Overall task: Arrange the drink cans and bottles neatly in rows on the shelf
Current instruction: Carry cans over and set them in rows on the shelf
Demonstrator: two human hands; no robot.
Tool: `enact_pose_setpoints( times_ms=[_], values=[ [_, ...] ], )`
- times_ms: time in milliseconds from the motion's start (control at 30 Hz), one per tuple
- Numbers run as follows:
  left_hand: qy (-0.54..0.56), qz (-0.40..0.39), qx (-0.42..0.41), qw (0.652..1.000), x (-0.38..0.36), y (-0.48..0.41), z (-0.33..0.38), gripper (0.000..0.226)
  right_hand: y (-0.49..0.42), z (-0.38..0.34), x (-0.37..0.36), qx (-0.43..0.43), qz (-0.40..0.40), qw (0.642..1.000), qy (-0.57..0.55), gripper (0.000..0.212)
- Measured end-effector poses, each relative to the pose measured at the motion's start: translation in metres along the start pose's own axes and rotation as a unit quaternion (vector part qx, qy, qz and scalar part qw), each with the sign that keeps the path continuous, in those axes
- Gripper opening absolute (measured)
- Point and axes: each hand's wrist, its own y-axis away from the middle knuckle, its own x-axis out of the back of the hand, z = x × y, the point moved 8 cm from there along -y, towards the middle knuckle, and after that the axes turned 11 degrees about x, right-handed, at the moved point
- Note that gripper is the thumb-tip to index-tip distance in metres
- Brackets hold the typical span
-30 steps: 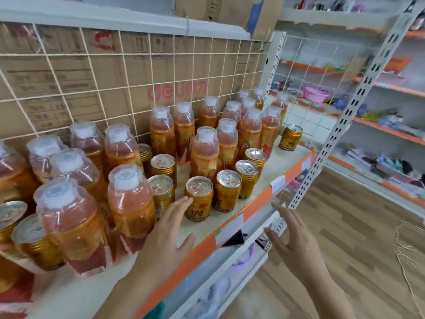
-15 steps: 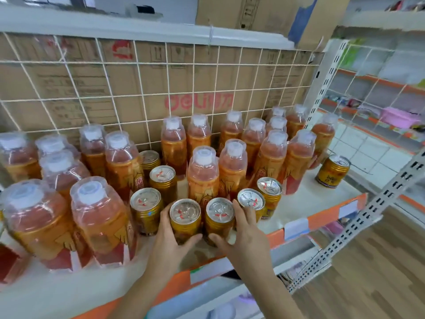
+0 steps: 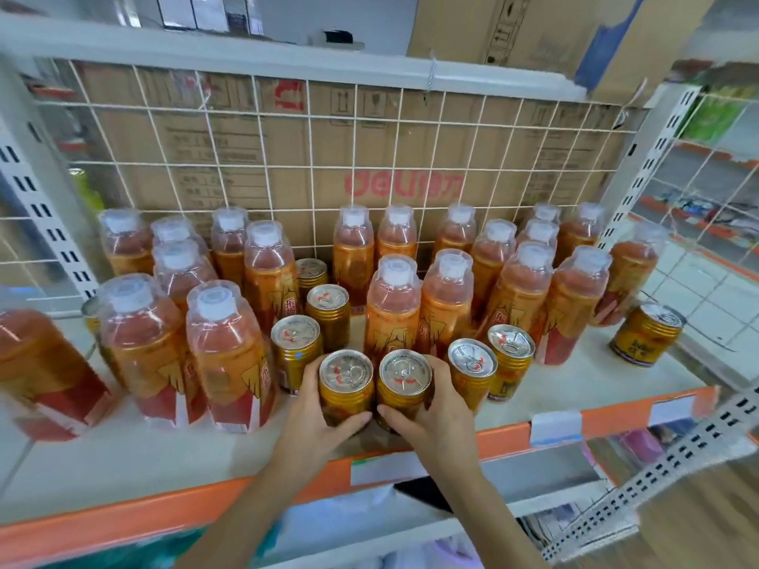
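Note:
Two gold cans stand side by side at the front middle of the white shelf (image 3: 123,453). My left hand (image 3: 318,416) grips the left can (image 3: 346,384); my right hand (image 3: 431,420) grips the right can (image 3: 404,381). More gold cans stand around them: one to the left (image 3: 295,347), one behind it (image 3: 327,310), two to the right (image 3: 472,369) (image 3: 510,355). A lone can (image 3: 647,334) sits at the far right. Several orange bottles with clear caps (image 3: 392,314) fill the back and left of the shelf.
A white wire grid (image 3: 369,158) backs the shelf, with cardboard boxes behind it. The shelf's front lip is orange with price-tag holders (image 3: 554,425). A perforated upright (image 3: 653,158) stands at the right. Lower shelves and wooden floor lie below.
My hands closed in from the shelf edge and took hold of the two front cans. The view swung left and nearer to the shelf.

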Motion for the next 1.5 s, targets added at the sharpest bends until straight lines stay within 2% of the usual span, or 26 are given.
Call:
enact_pose_setpoints(
  times_ms=[233,433,667,733,833,1033,1200,1367,1500],
  values=[
    [0.054,0.085,0.004,0.995,0.05,0.039,0.002,0.082,0.016,-0.02,0.024,0.012,0.08,0.991,-0.111,0.071],
    [0.074,0.102,0.043,0.991,0.128,0.093,-0.027,0.082,0.041,-0.056,0.016,0.028,0.049,0.99,-0.132,0.07],
    [0.054,0.214,0.06,0.973,0.255,0.179,-0.07,0.074,0.086,-0.118,-0.047,0.025,-0.034,0.985,-0.168,0.071],
    [0.076,0.248,0.065,0.964,0.295,0.207,-0.086,0.073,0.098,-0.139,-0.067,0.032,-0.049,0.984,-0.17,0.08],
    [0.086,0.292,0.078,0.949,0.347,0.249,-0.104,0.074,0.111,-0.167,-0.101,0.05,-0.071,0.979,-0.186,0.064],
    [0.071,0.392,0.102,0.911,0.433,0.329,-0.129,0.07,0.122,-0.222,-0.167,0.073,-0.129,0.965,-0.216,0.071],
    [0.061,0.468,0.125,0.873,0.486,0.385,-0.152,0.068,0.121,-0.271,-0.221,0.096,-0.193,0.948,-0.235,0.068],
    [0.03,0.554,0.161,0.816,0.53,0.425,-0.172,0.067,0.109,-0.314,-0.281,0.116,-0.251,0.92,-0.276,0.067],
    [0.024,0.583,0.172,0.793,0.562,0.435,-0.185,0.065,0.089,-0.354,-0.338,0.13,-0.275,0.896,-0.322,0.066]
  ],
)
